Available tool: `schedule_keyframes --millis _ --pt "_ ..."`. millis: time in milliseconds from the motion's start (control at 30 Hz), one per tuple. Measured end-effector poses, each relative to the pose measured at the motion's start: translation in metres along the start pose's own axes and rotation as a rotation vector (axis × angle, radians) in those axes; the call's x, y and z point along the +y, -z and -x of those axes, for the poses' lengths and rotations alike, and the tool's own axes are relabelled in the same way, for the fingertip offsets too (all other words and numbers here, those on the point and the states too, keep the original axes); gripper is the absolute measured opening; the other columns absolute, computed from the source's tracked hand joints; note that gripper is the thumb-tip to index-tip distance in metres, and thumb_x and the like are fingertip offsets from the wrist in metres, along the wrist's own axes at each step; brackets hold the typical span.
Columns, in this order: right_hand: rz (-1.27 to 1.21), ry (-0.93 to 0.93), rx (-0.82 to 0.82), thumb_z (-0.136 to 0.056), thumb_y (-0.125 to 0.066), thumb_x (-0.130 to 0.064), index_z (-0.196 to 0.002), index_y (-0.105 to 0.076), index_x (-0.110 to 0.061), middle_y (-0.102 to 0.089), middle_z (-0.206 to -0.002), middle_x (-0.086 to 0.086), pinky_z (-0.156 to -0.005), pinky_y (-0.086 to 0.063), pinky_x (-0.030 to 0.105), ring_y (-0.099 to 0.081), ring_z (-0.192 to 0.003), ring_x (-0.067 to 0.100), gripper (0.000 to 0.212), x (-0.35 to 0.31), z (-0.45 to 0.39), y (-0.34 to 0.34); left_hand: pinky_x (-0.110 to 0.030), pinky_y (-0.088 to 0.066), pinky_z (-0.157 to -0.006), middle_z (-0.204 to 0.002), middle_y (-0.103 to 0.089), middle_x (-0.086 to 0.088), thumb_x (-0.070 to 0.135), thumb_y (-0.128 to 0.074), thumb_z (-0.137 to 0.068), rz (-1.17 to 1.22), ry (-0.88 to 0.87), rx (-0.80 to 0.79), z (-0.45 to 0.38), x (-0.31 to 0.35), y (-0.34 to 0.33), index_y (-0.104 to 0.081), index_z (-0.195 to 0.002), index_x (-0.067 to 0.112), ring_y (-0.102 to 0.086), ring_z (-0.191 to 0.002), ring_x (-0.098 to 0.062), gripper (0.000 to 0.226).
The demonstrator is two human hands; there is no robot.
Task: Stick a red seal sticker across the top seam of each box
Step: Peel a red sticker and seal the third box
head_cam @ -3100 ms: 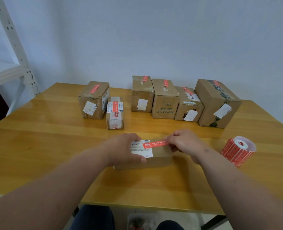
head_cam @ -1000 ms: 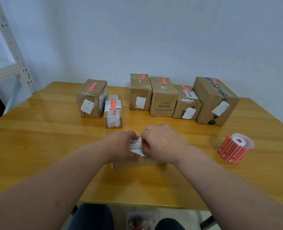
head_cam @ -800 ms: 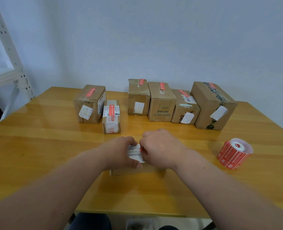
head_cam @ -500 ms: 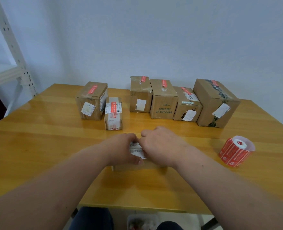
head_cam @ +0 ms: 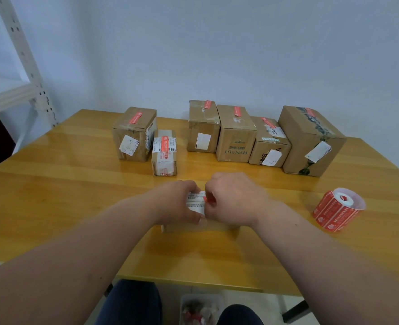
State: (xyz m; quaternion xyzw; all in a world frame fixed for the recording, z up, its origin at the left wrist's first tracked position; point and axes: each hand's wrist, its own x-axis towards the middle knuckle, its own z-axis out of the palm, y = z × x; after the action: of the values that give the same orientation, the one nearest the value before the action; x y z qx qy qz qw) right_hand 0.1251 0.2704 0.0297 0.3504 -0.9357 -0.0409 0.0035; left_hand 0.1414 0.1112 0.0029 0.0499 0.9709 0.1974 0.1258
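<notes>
Both hands are lying on the small box (head_cam: 201,227) near the bench (head_cam: 53,207) front edge — left hand (head_cam: 179,202) gripping its end, right hand (head_cam: 233,200) pressing the red sticker (head_cam: 206,200). Bare bench is lying left; the roll (head_cam: 338,211) is sitting right.

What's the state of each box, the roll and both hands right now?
Near box: on table, under both hands, red sticker partly visible on top.
Six far boxes: each with a red sticker on top.
Sticker roll: lying on its side, untouched.
Left hand: grips near box.
Right hand: presses on the sticker.
</notes>
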Motion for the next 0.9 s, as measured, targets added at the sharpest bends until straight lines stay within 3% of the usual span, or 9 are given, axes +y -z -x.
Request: schedule_keyframes --millis 267,500,600,767,900 --pt "0.142 0.089 0.037 -0.096 -0.048 -0.03 -0.104 -0.062 -0.018 -0.043 -0.085 0.0 -0.06 -0.034 0.034 -0.044 -0.07 0.02 0.021 -0.008 -0.004 -0.003 -0.034 -0.052 -0.085 -0.116 -0.06 0.007 0.049 -0.078 -0.072 -0.001 -0.005 0.003 -0.001 0.0 -0.001 -0.05 -0.125 0.031 -0.057 -0.099 -0.016 0.062" --pt "0.11 0.101 0.032 -0.096 -0.048 -0.03 -0.101 -0.061 -0.018 -0.043 -0.083 -0.002 -0.061 -0.033 0.033 -0.046 -0.073 0.02 0.018 -0.005 -0.005 -0.001 -0.028 -0.048 -0.079 -0.118 -0.059 0.007 0.049 -0.078 -0.073 -0.003 -0.002 -0.003 -0.002 -0.001 0.0 -0.048 -0.128 0.031 -0.056 -0.099 -0.015 0.065" --pt "0.05 0.055 0.044 -0.096 -0.046 -0.03 -0.098 -0.06 -0.018 -0.046 -0.088 -0.001 -0.064 -0.034 0.033 -0.047 -0.077 0.02 0.018 -0.001 -0.005 -0.001 -0.029 -0.049 -0.085 -0.125 -0.057 0.006 0.052 -0.077 -0.072 0.008 0.003 -0.006 -0.001 -0.001 0.0 -0.044 -0.136 0.031 -0.055 -0.104 -0.016 0.075" --pt "-0.189 -0.087 0.054 -0.09 -0.053 -0.038 -0.092 -0.065 -0.021 -0.059 -0.093 -0.003 -0.072 -0.049 0.034 -0.056 -0.083 0.017 0.022 0.008 0.001 0.002 -0.029 -0.051 -0.084 -0.121 -0.056 0.007 0.054 -0.077 -0.072 0.011 0.004 -0.02 -0.001 0.0 0.0 -0.043 -0.136 0.032 -0.055 -0.1 -0.014 0.076" --pt "-0.06 -0.039 0.046 -0.092 -0.048 -0.038 -0.097 -0.062 -0.02 -0.056 -0.097 0.0 -0.072 -0.047 0.036 -0.055 -0.084 0.021 0.023 -0.002 0.002 -0.002 -0.027 -0.047 -0.081 -0.122 -0.056 0.007 0.05 -0.078 -0.073 0.013 0.0 -0.01 -0.001 0.0 0.001 -0.044 -0.135 0.031 -0.054 -0.1 -0.013 0.073"
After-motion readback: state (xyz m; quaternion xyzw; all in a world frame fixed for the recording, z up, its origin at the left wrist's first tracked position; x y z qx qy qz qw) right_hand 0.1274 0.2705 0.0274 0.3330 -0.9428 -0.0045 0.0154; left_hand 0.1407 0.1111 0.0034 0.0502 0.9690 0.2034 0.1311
